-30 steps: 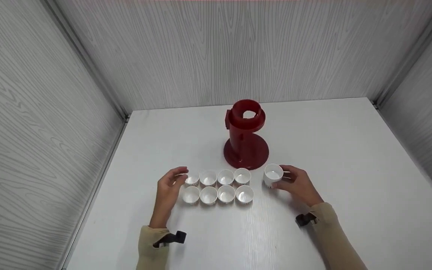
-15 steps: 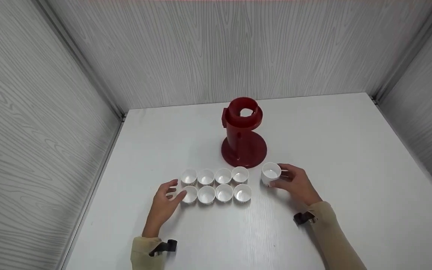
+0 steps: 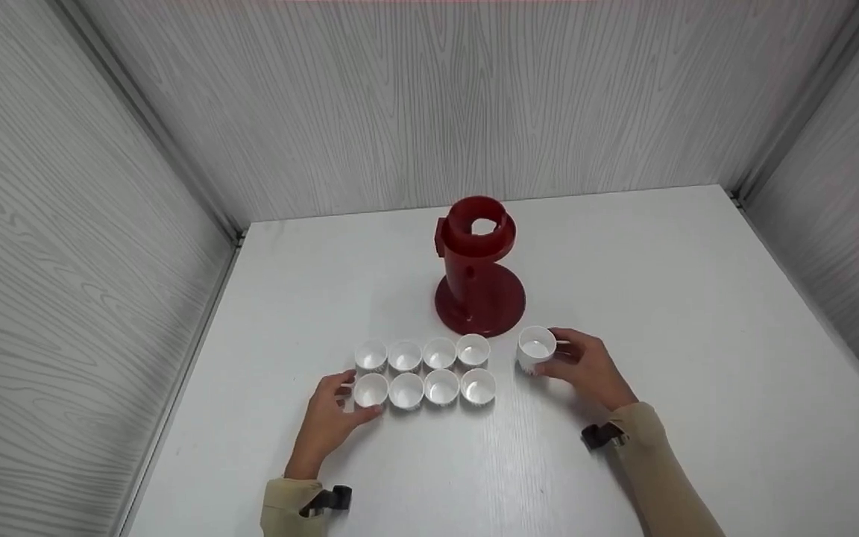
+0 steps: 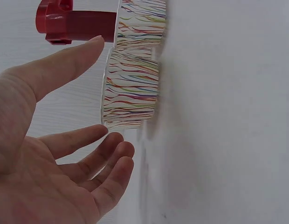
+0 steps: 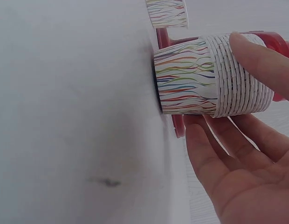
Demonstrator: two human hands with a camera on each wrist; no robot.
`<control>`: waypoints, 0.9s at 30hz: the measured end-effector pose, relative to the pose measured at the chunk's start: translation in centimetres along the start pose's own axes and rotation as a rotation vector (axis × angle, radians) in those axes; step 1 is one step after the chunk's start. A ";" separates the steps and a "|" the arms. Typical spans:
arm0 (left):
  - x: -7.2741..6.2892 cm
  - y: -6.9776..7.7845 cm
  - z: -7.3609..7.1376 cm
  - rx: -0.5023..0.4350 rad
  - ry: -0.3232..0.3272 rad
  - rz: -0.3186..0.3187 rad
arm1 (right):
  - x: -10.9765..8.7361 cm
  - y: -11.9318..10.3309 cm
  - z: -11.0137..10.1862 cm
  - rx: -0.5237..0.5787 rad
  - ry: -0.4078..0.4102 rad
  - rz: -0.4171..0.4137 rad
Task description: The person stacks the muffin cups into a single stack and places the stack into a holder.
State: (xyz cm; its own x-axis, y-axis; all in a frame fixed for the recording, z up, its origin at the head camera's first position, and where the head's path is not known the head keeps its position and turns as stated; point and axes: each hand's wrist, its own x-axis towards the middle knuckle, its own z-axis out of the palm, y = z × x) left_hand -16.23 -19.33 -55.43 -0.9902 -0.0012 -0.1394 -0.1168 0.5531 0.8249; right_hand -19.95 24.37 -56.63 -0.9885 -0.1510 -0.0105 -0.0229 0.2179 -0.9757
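My right hand (image 3: 586, 365) holds a nested stack of paper cups (image 5: 186, 79), white with coloured wavy lines. In the right wrist view the thumb lies on the stacked rims, with fingers along the opposite side; the stack stands upright. Left of it, several single paper cups stand close together in two rows. My left hand (image 3: 329, 418) is at the left end of the front row. Its thumb and fingers are spread either side of the end cup (image 4: 130, 88), fingertips close to its rim.
Behind the cups stands a red holder (image 3: 478, 276) with a round base and a ring-shaped top. The white table (image 3: 661, 283) meets grey wood-grain panels (image 3: 400, 104) at the back and sides.
My left hand has moved from the back-row end cup toward me, to the front-row end cup. My right hand keeps holding the cup stack in nearly the same place.
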 end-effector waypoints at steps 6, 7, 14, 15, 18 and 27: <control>0.1 -0.2 0.6 0.006 0.009 0.003 | 0.0 0.0 0.0 -0.016 -0.003 -0.007; 0.1 -0.2 0.7 0.016 0.012 0.014 | 0.0 0.0 0.0 -0.018 -0.002 -0.007; 0.0 -0.1 1.1 0.044 0.047 0.020 | 0.0 0.1 -0.1 -0.020 -0.001 -0.013; 0.0 -0.1 1.1 0.044 0.050 0.019 | 0.0 0.2 -0.1 -0.022 -0.003 -0.017; 0.1 0.0 1.2 0.038 0.056 0.027 | -0.1 0.1 -0.1 -0.020 -0.002 -0.021; -0.1 0.1 1.0 0.031 0.086 0.045 | -0.2 0.1 -0.1 -0.030 -0.006 -0.010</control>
State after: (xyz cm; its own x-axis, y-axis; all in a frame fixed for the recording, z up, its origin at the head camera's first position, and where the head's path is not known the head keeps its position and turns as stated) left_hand -16.09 -18.41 -55.92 -0.9974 -0.0466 -0.0543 -0.0713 0.5800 0.8115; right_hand -19.82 24.47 -56.68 -0.9873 -0.1588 -0.0020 -0.0374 0.2447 -0.9689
